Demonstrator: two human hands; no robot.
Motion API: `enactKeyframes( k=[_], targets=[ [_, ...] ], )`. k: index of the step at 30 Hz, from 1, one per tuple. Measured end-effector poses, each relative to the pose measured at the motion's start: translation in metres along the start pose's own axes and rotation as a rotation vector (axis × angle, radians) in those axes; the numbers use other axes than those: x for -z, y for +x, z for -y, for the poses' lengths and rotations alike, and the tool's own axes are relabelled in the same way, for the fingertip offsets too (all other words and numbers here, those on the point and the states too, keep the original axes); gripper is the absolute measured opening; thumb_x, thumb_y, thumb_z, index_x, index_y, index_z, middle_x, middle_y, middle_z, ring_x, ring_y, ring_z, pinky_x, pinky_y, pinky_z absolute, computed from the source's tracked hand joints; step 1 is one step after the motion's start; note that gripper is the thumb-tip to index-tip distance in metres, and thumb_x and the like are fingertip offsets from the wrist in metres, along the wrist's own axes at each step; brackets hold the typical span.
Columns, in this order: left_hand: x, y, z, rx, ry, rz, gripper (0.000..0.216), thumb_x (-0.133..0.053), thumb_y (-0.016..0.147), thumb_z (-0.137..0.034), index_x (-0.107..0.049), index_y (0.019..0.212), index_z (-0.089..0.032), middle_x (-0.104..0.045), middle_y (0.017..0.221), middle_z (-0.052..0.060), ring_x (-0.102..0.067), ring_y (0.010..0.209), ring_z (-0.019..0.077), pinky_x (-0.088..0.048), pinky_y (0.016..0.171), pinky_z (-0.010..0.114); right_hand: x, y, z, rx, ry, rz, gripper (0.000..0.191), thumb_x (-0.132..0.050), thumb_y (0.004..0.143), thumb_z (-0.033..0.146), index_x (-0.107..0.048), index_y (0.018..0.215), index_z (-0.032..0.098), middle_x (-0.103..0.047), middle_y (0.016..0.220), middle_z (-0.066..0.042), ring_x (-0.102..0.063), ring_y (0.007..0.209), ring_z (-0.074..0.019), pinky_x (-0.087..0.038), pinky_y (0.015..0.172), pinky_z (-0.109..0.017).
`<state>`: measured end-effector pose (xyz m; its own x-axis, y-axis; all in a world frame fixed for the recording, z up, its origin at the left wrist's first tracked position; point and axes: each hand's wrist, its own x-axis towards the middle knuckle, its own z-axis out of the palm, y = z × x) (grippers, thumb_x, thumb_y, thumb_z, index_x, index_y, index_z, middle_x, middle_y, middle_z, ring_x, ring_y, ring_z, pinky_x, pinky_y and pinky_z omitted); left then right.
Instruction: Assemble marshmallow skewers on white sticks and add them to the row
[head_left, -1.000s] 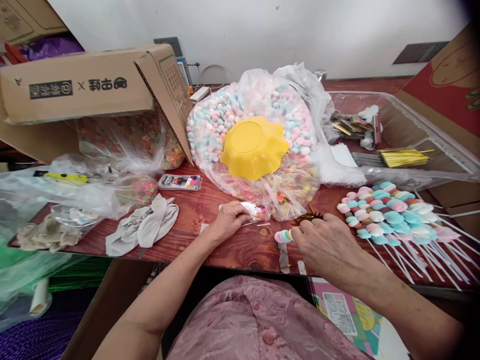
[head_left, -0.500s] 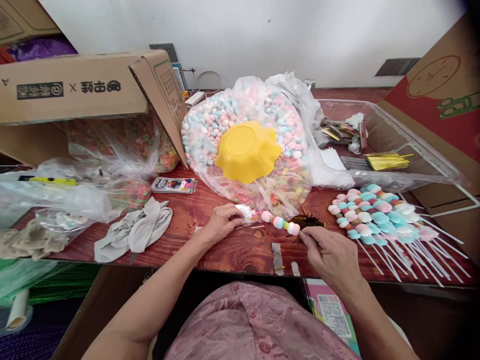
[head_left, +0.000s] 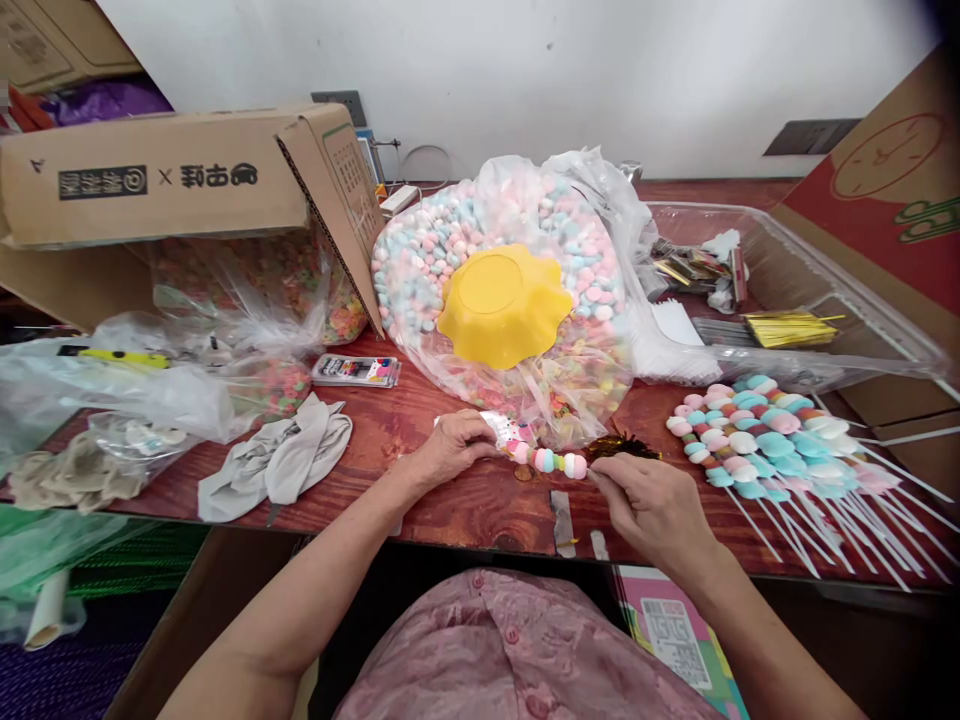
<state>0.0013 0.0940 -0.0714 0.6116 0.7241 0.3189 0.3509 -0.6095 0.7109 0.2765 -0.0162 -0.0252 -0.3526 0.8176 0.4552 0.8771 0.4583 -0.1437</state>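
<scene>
Left hand (head_left: pixel 451 446) holding printed packet (head_left: pixel 504 428), lettering unclear, ×-marked carton (head_left: pixel 169 217)

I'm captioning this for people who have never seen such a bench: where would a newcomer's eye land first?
First, on the yellow bowl, bottom up on the clear bag of sweets in the middle of the table. Next, on the heap of sweets on white sticks at the table's right. Then on the short row of sweets between the left hand, which holds a small packet, and the right hand.
</scene>
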Motion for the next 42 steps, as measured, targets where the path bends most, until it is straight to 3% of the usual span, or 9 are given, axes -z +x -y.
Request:
enactKeyframes(
  k=[4, 8, 17, 20, 23, 27, 33, 38, 42],
  targets=[
    [-0.001, -0.001, 0.003, -0.018, -0.033, 0.003, 0.007, -0.065, 0.086, -0.021, -0.072, 0.086, -0.019, -0.070, 0.083, 0.004, -0.064, 0.081, 0.0147, -0.048, 0.076, 0.025, 0.001, 0.012, 0.008, 0.147, -0.218, -0.022, 0.025, -0.046, 0.088, 0.008, -0.067, 0.079, 0.017, -0.057, 0.062, -0.002, -0.049, 0.060, -0.0152, -0.029, 0.061, -0.031],
    [-0.002, -0.003, 0.001, 0.004, -0.018, -0.003, 0.011, -0.063, 0.088, -0.024, -0.072, 0.085, -0.018, -0.070, 0.084, 0.005, -0.064, 0.080, 0.0144, -0.048, 0.075, 0.025, 0.011, 0.019, 0.007, 0.162, -0.327, -0.004, 0.023, -0.048, 0.084, 0.006, -0.066, 0.077, 0.018, -0.057, 0.064, -0.002, -0.048, 0.062, -0.0158, -0.027, 0.063, -0.032],
    [-0.004, -0.002, -0.005, -0.036, -0.049, 0.010, 0.012, -0.065, 0.088, -0.028, -0.071, 0.086, -0.017, -0.069, 0.086, 0.005, -0.063, 0.083, 0.0152, -0.048, 0.077, 0.026, 0.001, 0.028, 0.018, 0.202, -0.230, -0.023, 0.025, -0.047, 0.085, 0.006, -0.061, 0.069, 0.018, -0.057, 0.062, -0.002, -0.048, 0.060, -0.0150, -0.029, 0.061, -0.030],
    [-0.005, -0.003, -0.003, -0.037, -0.010, -0.001, 0.018, -0.069, 0.085, -0.031, -0.071, 0.097, -0.016, -0.068, 0.090, 0.007, -0.062, 0.085, 0.0166, -0.048, 0.078, 0.028, -0.002, 0.029, 0.018, 0.188, -0.177, -0.054, 0.024, -0.047, 0.088, 0.009, -0.063, 0.072, 0.017, -0.060, 0.065, -0.002, -0.051, 0.061, -0.0147, -0.031, 0.061, -0.030],
    [-0.004, 0.000, -0.003, -0.098, 0.118, -0.008, 0.030, -0.067, 0.085, -0.032, -0.068, 0.111, -0.016, -0.065, 0.103, 0.012, -0.059, 0.098, 0.0214, -0.048, 0.088, 0.035, 0.000, 0.029, 0.015, 0.186, -0.129, -0.097, 0.025, -0.046, 0.091, 0.011, -0.064, 0.075, 0.018, -0.062, 0.066, -0.002, -0.051, 0.060, -0.0134, -0.031, 0.060, -0.028],
    [0.001, 0.012, -0.008, -0.186, 0.238, 0.071, 0.030, -0.061, 0.089, -0.033, -0.067, 0.114, -0.018, -0.062, 0.115, 0.014, -0.053, 0.111, 0.0265, -0.042, 0.099, 0.044, -0.001, 0.025, 0.013, 0.196, -0.101, -0.133, 0.026, -0.046, 0.092, 0.013, -0.067, 0.076, 0.018, -0.064, 0.066, -0.003, -0.052, 0.061, -0.0135, -0.034, 0.060, -0.028],
    [0.007, 0.017, -0.034, -0.152, 0.217, 0.294, 0.028, -0.057, 0.093, -0.038, -0.062, 0.111, -0.017, -0.068, 0.100, 0.010, -0.061, 0.093, 0.0208, -0.045, 0.085, 0.032, -0.003, 0.015, 0.008, 0.154, -0.012, -0.188, 0.021, -0.050, 0.091, 0.012, -0.070, 0.088, 0.017, -0.069, 0.075, -0.005, -0.060, 0.068, -0.0142, -0.041, 0.065, -0.027],
    [0.007, 0.012, -0.060, -0.054, 0.277, 0.288, 0.031, -0.066, 0.086, -0.045, -0.063, 0.101, -0.018, -0.067, 0.093, 0.006, -0.061, 0.085, 0.0198, -0.043, 0.076, 0.028, -0.001, 0.015, 0.009, 0.157, 0.044, -0.166, 0.023, -0.048, 0.092, 0.015, -0.071, 0.087, 0.019, -0.069, 0.074, -0.004, -0.059, 0.067, -0.0140, -0.041, 0.065, -0.027],
    [0.004, 0.006, -0.072, 0.073, 0.457, 0.283, 0.016, -0.062, 0.087, -0.033, -0.062, 0.088, -0.017, -0.064, 0.083, 0.006, -0.059, 0.076, 0.0201, -0.041, 0.068, 0.029, -0.001, 0.019, 0.019, 0.141, 0.088, -0.078, 0.026, -0.046, 0.090, 0.015, -0.068, 0.076, 0.018, -0.063, 0.065, -0.003, -0.054, 0.059, -0.0128, -0.035, 0.059, -0.026]
  ],
)
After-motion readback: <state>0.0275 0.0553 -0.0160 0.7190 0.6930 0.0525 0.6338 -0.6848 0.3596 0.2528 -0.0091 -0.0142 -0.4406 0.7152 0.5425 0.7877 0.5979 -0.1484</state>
